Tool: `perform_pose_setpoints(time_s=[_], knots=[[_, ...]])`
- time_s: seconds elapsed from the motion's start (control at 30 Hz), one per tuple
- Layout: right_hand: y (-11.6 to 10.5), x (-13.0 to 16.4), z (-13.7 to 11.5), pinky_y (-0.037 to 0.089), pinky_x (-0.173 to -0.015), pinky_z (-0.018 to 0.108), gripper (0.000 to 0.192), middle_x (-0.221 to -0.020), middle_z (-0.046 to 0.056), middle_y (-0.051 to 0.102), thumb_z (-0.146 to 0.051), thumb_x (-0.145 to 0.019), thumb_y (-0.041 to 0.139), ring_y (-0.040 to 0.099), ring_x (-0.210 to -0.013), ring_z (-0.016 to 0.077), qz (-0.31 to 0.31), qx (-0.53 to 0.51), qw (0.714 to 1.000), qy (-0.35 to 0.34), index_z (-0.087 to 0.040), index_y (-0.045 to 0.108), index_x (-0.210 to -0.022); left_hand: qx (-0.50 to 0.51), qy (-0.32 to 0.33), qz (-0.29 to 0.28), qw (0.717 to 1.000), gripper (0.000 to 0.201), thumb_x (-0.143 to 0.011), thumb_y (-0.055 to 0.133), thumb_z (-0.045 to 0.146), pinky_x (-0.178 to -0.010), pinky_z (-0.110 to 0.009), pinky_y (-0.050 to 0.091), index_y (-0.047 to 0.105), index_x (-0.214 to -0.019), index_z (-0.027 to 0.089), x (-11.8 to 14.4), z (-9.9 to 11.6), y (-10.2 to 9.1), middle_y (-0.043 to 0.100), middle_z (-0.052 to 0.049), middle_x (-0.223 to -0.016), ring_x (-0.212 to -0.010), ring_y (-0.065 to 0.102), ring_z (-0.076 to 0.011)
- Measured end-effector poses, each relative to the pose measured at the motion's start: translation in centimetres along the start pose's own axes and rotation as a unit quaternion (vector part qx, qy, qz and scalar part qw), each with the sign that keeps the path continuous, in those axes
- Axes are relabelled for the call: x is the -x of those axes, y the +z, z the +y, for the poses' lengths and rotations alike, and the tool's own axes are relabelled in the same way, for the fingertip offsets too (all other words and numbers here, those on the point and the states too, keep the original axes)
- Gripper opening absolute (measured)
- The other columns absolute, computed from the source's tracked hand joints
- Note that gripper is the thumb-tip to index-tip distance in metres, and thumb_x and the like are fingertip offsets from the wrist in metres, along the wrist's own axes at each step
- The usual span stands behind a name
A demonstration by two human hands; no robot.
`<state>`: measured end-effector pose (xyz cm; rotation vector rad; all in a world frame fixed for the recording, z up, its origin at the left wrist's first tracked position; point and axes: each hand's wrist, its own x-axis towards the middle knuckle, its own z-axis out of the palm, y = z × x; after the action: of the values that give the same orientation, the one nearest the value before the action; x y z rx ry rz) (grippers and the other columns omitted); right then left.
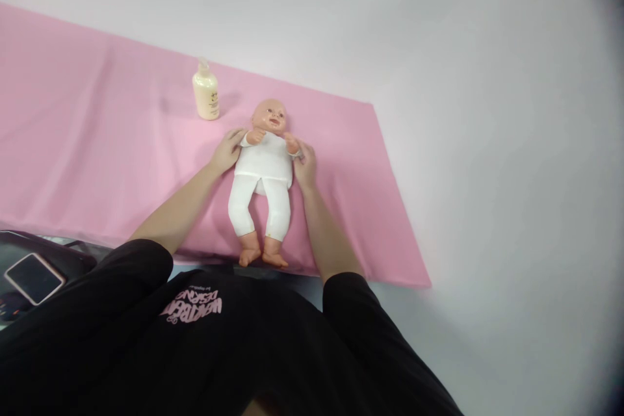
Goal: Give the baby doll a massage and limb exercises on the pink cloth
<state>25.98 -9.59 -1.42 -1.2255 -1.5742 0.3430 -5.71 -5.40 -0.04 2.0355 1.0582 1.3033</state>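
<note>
At the far left edge a phone (34,278) lies face up on a dark tray (73,255), close to the person's black sleeve. A pink cloth (97,143) covers the white worktop (487,143) from the left edge to past the middle. On the cloth, toward its far edge, a cream bottle (206,91) stands upright, near the doll's head and apart from it.

The left hand (227,151) rests on the cloth against the doll's side, at the shoulder, its fingers (237,136) lying close together and touching the white sleeve; whether they pinch the fabric cannot be told.

The doll (263,175) lies on its back in the middle of the cloth, head away from the person, feet near the cloth's near edge. It wears a white top and white leggings; both its arms are bent up to the chest.

The right hand (305,166) lies on the doll's other side, touching its raised arm at the cuff. Its fingers (301,153) are held together, curled slightly at the cuff; a firm grip cannot be told.

To the right of the cloth lies bare white worktop.
</note>
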Motion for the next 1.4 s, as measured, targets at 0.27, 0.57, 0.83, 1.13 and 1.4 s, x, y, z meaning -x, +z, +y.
perform_pose_setpoints(time_s=[0.27, 0.57, 0.83, 1.13, 1.4], knots=[[0.4, 0.0, -0.5, 0.049, -0.137, 0.053, 0.067, -0.143, 0.011, 0.078, -0.004, -0.085, 0.049, 0.068, -0.141, 0.0275, -0.01, 0.04, 0.999, 0.008, -0.025, 0.081, -0.14, -0.025, 0.014, -0.013, 1.0, 0.056, -0.094, 0.062, 0.021, -0.137, -0.056, 0.045, 0.076, -0.149, 0.021, 0.0, -0.9, 0.2, 0.07, -0.017, -0.155, -0.149, 0.064, -0.0349], [0.3, 0.1, -0.6, 0.053, -0.134, 0.052, 0.072, -0.142, 0.01, 0.08, 0.0, -0.083, 0.046, 0.07, -0.139, 0.0261, -0.007, 0.079, 0.997, -0.013, -0.025, 0.079, -0.142, -0.09, 0.024, -0.029, 0.995, 0.071, -0.089, 0.054, 0.014, -0.137, -0.056, 0.047, 0.069, -0.158, 0.018, 0.0, -1.4, 0.0, 0.068, -0.017, -0.16, -0.152, 0.062, -0.0335], [0.1, 0.0, -0.5, 0.052, -0.134, 0.054, 0.071, -0.142, 0.01, 0.08, -0.001, -0.083, 0.048, 0.071, -0.138, 0.0273, -0.009, 0.075, 0.997, -0.005, -0.026, 0.078, -0.143, -0.068, 0.019, -0.013, 0.997, 0.069, -0.09, 0.055, 0.014, -0.138, -0.057, 0.046, 0.07, -0.156, 0.017, 0.0, -0.9, 0.1, 0.071, -0.017, -0.157, -0.15, 0.064, -0.0344], [0.1, 0.0, -0.2, 0.051, -0.135, 0.054, 0.068, -0.143, 0.009, 0.079, -0.003, -0.085, 0.05, 0.069, -0.141, 0.0279, -0.013, 0.077, 0.997, -0.012, -0.027, 0.078, -0.143, -0.063, 0.006, -0.007, 0.998, 0.068, -0.088, 0.057, 0.015, -0.139, -0.059, 0.045, 0.071, -0.155, 0.017, 0.0, -0.5, 0.0, 0.071, -0.017, -0.157, -0.15, 0.064, -0.0351], [0.0, 0.0, -0.5, 0.051, -0.135, 0.057, 0.067, -0.144, 0.011, 0.079, -0.006, -0.086, 0.05, 0.069, -0.141, 0.0291, -0.016, 0.07, 0.997, -0.007, -0.026, 0.078, -0.143, -0.075, 0.011, -0.016, 0.997, 0.07, -0.088, 0.055, 0.016, -0.138, -0.059, 0.045, 0.07, -0.156, 0.016, 0.1, -0.4, 0.0, 0.071, -0.018, -0.156, -0.149, 0.064, -0.0344]])
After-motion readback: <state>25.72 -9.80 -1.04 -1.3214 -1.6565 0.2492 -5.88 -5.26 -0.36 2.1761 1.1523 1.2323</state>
